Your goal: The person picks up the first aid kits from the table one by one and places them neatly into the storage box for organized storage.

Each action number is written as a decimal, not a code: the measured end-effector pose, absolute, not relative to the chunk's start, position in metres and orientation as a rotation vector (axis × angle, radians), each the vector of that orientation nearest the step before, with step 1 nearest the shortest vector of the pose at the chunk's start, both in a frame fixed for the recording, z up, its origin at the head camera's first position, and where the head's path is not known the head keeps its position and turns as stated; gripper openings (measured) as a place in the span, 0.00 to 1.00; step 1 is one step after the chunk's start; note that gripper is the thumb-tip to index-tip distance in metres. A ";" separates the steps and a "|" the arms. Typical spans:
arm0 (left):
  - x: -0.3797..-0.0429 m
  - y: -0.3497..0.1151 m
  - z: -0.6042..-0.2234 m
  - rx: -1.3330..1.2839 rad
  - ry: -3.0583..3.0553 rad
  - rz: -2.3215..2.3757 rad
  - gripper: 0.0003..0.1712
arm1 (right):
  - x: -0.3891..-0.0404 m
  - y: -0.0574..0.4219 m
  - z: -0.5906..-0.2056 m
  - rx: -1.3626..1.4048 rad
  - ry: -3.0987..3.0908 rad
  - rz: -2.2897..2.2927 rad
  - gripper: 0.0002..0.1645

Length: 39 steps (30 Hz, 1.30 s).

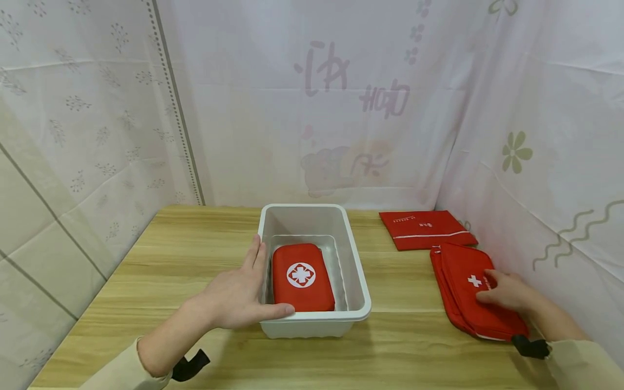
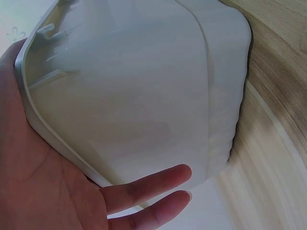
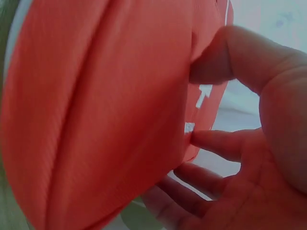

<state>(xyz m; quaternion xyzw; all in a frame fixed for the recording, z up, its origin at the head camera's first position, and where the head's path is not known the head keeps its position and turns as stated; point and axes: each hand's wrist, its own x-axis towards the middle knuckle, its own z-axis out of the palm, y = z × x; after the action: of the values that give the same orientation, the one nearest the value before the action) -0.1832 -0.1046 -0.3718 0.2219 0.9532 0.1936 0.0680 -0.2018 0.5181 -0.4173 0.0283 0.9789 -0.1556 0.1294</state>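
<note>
A white plastic bin (image 1: 361,292) stands on the table, and inside it lies a red case (image 1: 287,295) with a white round emblem. My left hand (image 1: 234,300) rests on the bin's front left corner, thumb along the front rim and fingers along the left side. In the left wrist view, two straight fingers (image 2: 153,187) extend beside the bin's outer wall (image 2: 124,110). On the right, a red first-aid bag (image 1: 468,303) with a white cross lies flat. My right hand (image 1: 509,295) touches its top near the cross, thumb and fingers spread; some fingers reach its right edge.
Behind the first-aid bag lies a flat red pouch (image 1: 424,230) with a white stripe. Printed curtains (image 1: 244,124) hang at the back and both sides of the wooden table (image 1: 195,244). The right curtain (image 1: 575,254) is close to my right hand.
</note>
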 end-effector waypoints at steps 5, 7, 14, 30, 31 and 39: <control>-0.183 -0.104 -0.371 0.660 2.869 0.581 0.86 | -0.197 0.514 -0.415 0.079 2.842 -0.450 0.53; -0.183 -0.104 -0.371 0.655 2.868 0.582 0.86 | -0.196 0.512 -0.415 0.082 2.830 -0.469 0.53; -0.181 -0.107 -0.371 0.642 2.862 0.593 0.86 | -0.200 0.499 -0.417 0.060 2.804 -0.490 0.53; -0.182 -0.104 -0.371 0.658 2.871 0.595 0.85 | -0.211 0.457 -0.419 0.036 2.748 -0.508 0.58; -0.182 -0.104 -0.371 0.660 2.871 0.596 0.85 | -0.212 0.454 -0.419 0.033 2.744 -0.513 0.58; -0.182 -0.103 -0.371 0.665 2.878 0.579 0.85 | -0.219 0.432 -0.420 0.014 2.711 -0.587 0.56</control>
<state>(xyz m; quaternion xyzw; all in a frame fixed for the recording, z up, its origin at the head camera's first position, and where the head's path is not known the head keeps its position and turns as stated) -0.1825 -0.1032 -0.3714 0.2204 0.9541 0.1921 0.0656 -0.2190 0.4320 -0.4205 0.0051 0.9609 -0.2080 0.1827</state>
